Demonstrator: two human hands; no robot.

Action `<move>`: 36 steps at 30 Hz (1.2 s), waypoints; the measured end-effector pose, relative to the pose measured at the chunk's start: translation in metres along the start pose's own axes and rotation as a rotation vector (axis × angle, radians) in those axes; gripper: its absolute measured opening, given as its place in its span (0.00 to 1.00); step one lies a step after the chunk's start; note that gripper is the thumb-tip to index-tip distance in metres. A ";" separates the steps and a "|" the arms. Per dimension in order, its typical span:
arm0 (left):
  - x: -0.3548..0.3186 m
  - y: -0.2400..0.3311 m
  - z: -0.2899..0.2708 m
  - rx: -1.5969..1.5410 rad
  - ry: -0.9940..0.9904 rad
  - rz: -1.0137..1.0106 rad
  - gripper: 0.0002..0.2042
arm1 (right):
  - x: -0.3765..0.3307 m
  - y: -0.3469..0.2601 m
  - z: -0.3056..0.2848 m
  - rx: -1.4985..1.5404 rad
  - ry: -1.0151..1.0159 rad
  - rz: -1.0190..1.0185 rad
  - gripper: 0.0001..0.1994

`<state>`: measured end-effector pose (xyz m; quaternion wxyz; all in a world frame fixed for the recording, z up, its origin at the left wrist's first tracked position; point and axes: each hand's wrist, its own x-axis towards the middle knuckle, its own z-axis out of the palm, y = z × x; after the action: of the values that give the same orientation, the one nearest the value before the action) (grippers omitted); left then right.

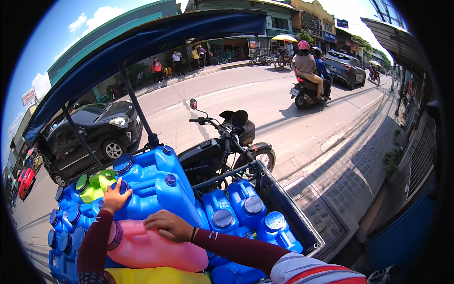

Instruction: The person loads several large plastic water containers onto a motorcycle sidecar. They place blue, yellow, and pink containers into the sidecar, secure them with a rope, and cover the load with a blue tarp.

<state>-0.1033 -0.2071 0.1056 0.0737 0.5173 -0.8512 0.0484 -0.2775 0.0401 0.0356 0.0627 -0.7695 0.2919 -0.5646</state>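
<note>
Where road (274, 128) flanks cart (290, 200), left fingers (111, 194) clasp blue cap (124, 186), right fingers (159, 221) pink jug (153, 253).

Bare left hand (115, 198) and right hand (170, 226); close-fitting dark maroon left arm sleeve (96, 236) and right arm sleeve (241, 246), each with small white markings toward the wrist. Thin black wristband (194, 234) on the right, dark patterned patch (94, 277) low on the left arm. Shirt sleeve (295, 266) at right is pale grey-white with red and white stripes.
</note>
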 end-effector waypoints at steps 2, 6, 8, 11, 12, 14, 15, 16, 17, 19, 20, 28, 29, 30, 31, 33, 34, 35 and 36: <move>0.001 -0.014 0.005 0.030 0.041 0.074 0.42 | 0.000 0.002 0.001 0.017 -0.007 0.011 0.19; 0.000 -0.016 0.001 -0.068 0.049 0.260 0.41 | -0.005 0.002 -0.001 0.016 0.017 0.011 0.16; -0.005 -0.003 -0.003 -0.091 0.000 0.236 0.40 | -0.010 0.002 -0.005 0.006 0.020 0.024 0.16; 0.001 0.003 -0.004 -0.070 -0.007 0.194 0.40 | -0.009 0.001 -0.004 0.047 0.041 0.059 0.16; 0.000 -0.003 -0.004 -0.043 -0.003 0.167 0.40 | -0.008 0.000 -0.003 0.070 0.093 0.096 0.15; 0.001 0.001 -0.015 -0.084 -0.043 0.255 0.40 | -0.013 -0.003 -0.002 0.142 0.179 0.188 0.13; 0.004 -0.003 -0.016 -0.071 -0.055 0.267 0.40 | -0.013 -0.002 0.000 0.148 0.213 0.199 0.13; 0.001 -0.021 -0.020 -0.056 -0.059 0.261 0.39 | -0.010 -0.004 0.007 0.134 0.206 0.176 0.13; -0.005 -0.030 -0.021 -0.026 -0.075 0.231 0.39 | -0.014 -0.002 0.014 0.144 0.177 0.174 0.17; -0.036 -0.033 -0.032 0.083 -0.138 0.160 0.39 | -0.030 -0.003 0.015 0.164 0.077 0.132 0.28; -0.060 -0.009 -0.037 -0.016 -0.136 0.192 0.37 | -0.053 0.013 0.007 0.107 0.063 0.059 0.31; -0.406 0.020 -0.091 -0.363 0.236 -0.129 0.19 | -0.208 0.082 0.070 0.198 0.078 0.099 0.55; -0.414 0.033 -0.080 -0.400 0.343 -0.169 0.22 | -0.212 0.084 0.083 0.206 0.144 0.080 0.56; -0.407 0.052 -0.060 -0.442 0.444 -0.199 0.25 | -0.216 0.087 0.092 0.204 0.214 0.071 0.57; -0.401 0.064 -0.047 -0.474 0.548 -0.225 0.28 | -0.216 0.090 0.099 0.202 0.289 0.063 0.58; -0.401 0.065 -0.031 -0.621 0.550 -0.282 0.32 | -0.217 0.091 0.103 0.169 0.348 0.059 0.58; -0.402 0.074 -0.027 -0.694 0.584 -0.300 0.32 | -0.210 0.087 0.105 0.247 0.389 0.054 0.58; -0.396 0.076 -0.021 -0.786 0.611 -0.296 0.31 | -0.207 0.089 0.110 0.299 0.435 0.053 0.58; -0.393 0.079 -0.019 -0.810 0.612 -0.310 0.30 | -0.211 0.094 0.117 0.321 0.454 0.056 0.58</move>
<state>0.0063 0.1762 0.0551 0.5189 0.5294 -0.6548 -0.1472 -0.2481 0.0455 -0.2213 0.1323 -0.5951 0.2263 -0.7597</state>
